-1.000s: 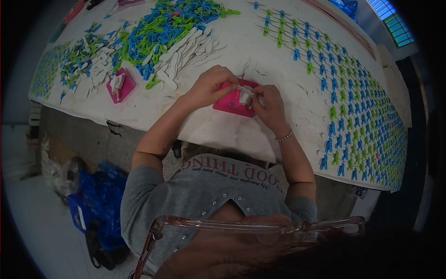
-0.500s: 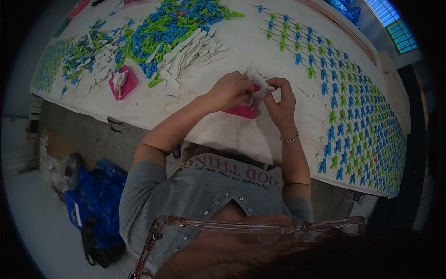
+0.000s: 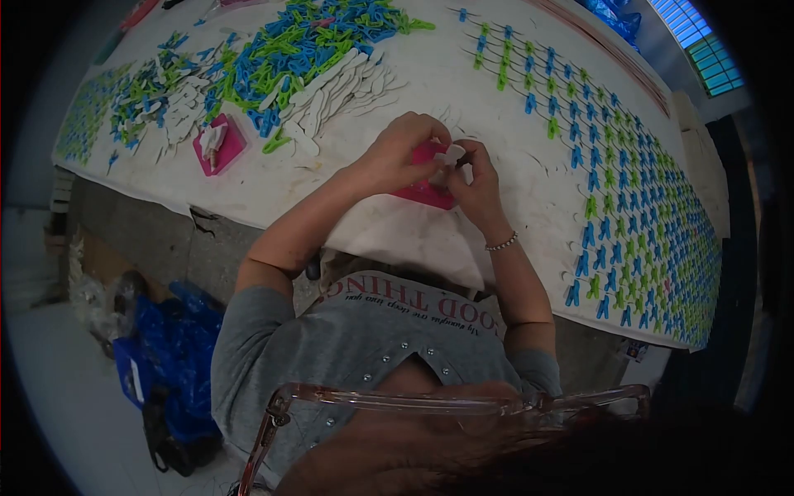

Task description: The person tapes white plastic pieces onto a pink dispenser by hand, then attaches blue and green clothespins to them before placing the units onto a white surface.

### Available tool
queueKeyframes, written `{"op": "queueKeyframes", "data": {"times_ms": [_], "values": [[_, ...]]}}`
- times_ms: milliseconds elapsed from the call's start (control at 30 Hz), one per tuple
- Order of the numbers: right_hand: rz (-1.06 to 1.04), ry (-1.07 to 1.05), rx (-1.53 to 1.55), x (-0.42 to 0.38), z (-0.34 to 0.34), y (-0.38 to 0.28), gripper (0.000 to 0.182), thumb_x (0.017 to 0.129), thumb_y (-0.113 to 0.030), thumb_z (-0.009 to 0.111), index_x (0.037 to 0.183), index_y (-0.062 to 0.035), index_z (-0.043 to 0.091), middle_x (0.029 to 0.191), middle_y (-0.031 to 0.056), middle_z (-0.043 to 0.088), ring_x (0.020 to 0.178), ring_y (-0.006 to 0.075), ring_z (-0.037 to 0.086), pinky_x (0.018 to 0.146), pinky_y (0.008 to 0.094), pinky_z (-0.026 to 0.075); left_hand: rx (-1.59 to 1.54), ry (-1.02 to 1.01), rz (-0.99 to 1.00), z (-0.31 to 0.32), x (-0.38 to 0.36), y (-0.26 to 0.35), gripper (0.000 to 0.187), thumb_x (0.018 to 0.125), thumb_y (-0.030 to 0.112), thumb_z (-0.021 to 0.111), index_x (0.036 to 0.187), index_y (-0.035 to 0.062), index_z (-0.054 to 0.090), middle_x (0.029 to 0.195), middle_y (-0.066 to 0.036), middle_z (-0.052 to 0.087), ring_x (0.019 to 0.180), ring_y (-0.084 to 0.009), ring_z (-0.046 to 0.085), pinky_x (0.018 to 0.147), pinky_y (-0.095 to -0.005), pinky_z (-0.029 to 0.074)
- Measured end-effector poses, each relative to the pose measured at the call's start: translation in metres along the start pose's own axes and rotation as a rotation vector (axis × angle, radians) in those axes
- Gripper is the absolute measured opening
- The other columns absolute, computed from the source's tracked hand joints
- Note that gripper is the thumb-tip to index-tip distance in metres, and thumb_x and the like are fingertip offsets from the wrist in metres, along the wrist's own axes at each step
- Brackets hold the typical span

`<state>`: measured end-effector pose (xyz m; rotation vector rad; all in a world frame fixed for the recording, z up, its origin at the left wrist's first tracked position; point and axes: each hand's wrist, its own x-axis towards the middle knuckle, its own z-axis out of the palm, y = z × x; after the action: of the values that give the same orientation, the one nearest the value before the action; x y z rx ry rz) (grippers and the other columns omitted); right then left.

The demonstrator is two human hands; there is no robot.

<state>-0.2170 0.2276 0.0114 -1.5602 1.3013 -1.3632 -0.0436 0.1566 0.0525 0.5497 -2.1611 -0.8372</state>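
Above a pink block near the table's front edge, my two hands come close together. My right hand has its thumb and fingers pinched on a small white piece that sticks up between the hands. My left hand curls over the block from the left. Its fingers are bent and closed, and what they hold is hidden. Just beyond my hands, thin pale strips lie on the white tabletop.
A heap of blue and green clips lies back left, beside white strips. Another pink block bears a white object. Rows of clips with thin curved strands cover the right side. Blue plastic bags sit on the floor.
My right hand has moved left, closer to my left hand, with the white piece. My left hand has shifted slightly, and more of the pink block shows between the hands.
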Motion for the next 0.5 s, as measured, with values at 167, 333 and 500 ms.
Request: {"op": "queueKeyframes", "data": {"times_ms": [167,333,500], "values": [[0.014,-0.011,-0.169,0.000,0.002,0.004,0.030,0.077,-0.001,0.059,0.107,-0.0023,0.053,0.094,0.0066,0.057,0.082,0.0153,0.054,0.073,0.0280,0.047,0.018,-0.017,0.058,-0.009,-0.001,0.001,0.026,0.072,0.013,0.067,0.097,0.0073,0.060,0.089,-0.007,0.062,0.090,-0.0274,0.056,0.083,-0.0363,0.043],[-0.112,-0.027,-0.347,-0.005,-0.010,0.001,0.027,0.073,-0.002,0.061,0.100,-0.0027,0.057,0.090,0.0113,0.058,0.080,0.0240,0.056,0.072,0.0353,0.047,0.110,-0.057,-0.007,-0.007,-0.014,-0.017,0.026,0.072,0.013,0.065,0.096,0.0081,0.060,0.087,-0.007,0.063,0.086,-0.0271,0.056,0.081,-0.0377,0.042],[-0.099,-0.050,-0.514,-0.010,-0.022,0.007,0.030,0.074,-0.003,0.064,0.104,-0.0032,0.058,0.091,0.0081,0.059,0.080,0.0198,0.056,0.074,0.0309,0.047,0.056,-0.081,-0.049,0.008,-0.020,-0.033,0.025,0.071,0.013,0.065,0.095,0.0085,0.060,0.085,-0.007,0.062,0.084,-0.0276,0.055,0.080,-0.0383,0.042]]}}
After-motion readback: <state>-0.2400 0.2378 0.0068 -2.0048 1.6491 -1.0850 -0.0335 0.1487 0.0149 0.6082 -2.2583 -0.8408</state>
